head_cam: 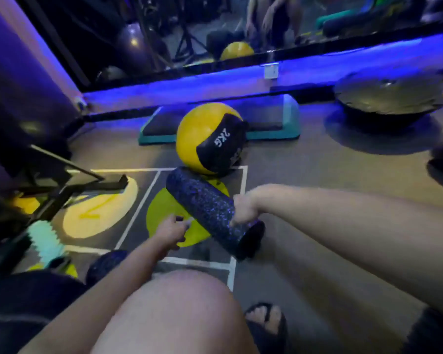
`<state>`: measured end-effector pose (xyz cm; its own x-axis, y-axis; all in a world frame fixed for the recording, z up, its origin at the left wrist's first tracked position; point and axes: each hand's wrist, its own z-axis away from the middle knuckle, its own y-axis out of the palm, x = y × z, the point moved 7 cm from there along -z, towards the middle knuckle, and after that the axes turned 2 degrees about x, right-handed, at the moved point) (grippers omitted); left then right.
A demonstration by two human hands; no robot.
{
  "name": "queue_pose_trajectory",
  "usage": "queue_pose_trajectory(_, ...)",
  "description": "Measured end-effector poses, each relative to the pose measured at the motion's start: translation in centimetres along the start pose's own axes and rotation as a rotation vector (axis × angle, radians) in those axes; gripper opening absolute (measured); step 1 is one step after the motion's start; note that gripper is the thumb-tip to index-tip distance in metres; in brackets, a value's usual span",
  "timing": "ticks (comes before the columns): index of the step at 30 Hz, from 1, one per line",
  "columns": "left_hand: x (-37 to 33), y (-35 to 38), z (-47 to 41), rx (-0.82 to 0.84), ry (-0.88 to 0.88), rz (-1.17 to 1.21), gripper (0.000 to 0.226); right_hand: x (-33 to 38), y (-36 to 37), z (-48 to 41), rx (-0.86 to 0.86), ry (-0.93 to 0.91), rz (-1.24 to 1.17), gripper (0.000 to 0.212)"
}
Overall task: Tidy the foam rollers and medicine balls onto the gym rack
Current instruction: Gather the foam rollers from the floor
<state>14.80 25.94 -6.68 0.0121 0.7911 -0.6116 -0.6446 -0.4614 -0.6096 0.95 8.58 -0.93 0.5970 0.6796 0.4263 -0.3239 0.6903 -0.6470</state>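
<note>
A dark speckled foam roller (202,203) lies slanted on the floor across a yellow circle marking. My right hand (244,209) is closed over its near end. My left hand (173,229) reaches in low at the roller's left side, fingers apart, touching or almost touching it. Just behind the roller stands a yellow and black medicine ball (210,139) marked 2KG. A second dark speckled roller (105,264) pokes out by my left forearm. A pale green ridged roller (46,244) lies at the left by the black rack frame (62,180).
A teal step platform (271,123) sits behind the ball, against a mirror wall with a blue light strip. A black balance dome (391,98) rests at the right. My bare knee and sandalled foot (265,320) fill the foreground. A dark exercise ball (23,98) looms at the left.
</note>
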Motion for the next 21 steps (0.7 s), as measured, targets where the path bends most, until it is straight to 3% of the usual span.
queue_pose_trajectory(3, 3.2, 1.8, -1.6, 0.034, -0.037, 0.122, 0.033, 1.2, 1.7, -3.9, -0.136, 0.054, -0.09, 0.049)
queue_pose_trajectory(6, 4.2, 5.2, -4.0, 0.078, -0.085, 0.295, 0.033, -1.7, 2.4, -6.7, -0.26, 0.107, 0.148, 0.089)
queue_pose_trajectory(8, 4.0, 7.6, -5.6, 0.099, -0.082, 0.338, 0.034, -3.7, 3.3, -8.5, -0.208, 0.142, 0.266, 0.11)
queue_pose_trajectory(12, 3.0, 12.0, -7.4, 0.128, -0.075, 0.464, 0.042, -6.3, 3.2, -11.6, -0.152, 0.229, 0.104, 0.137)
queue_pose_trajectory(14, 3.2, 13.9, -7.4, 0.209, -0.155, 0.55, 0.064, -7.5, 4.7, -12.6, -0.108, 0.239, -0.031, 0.144)
queue_pose_trajectory(17, 3.9, 16.4, -7.5, 0.328, -0.27, 0.661, 0.116, -8.4, 8.8, -12.9, -0.156, 0.2, -0.179, 0.15)
queue_pose_trajectory(21, 4.1, 19.0, -7.3, 0.343, -0.304, 0.801, 0.129, -9.1, 9.6, -11.5, -0.314, 0.172, -0.221, 0.136)
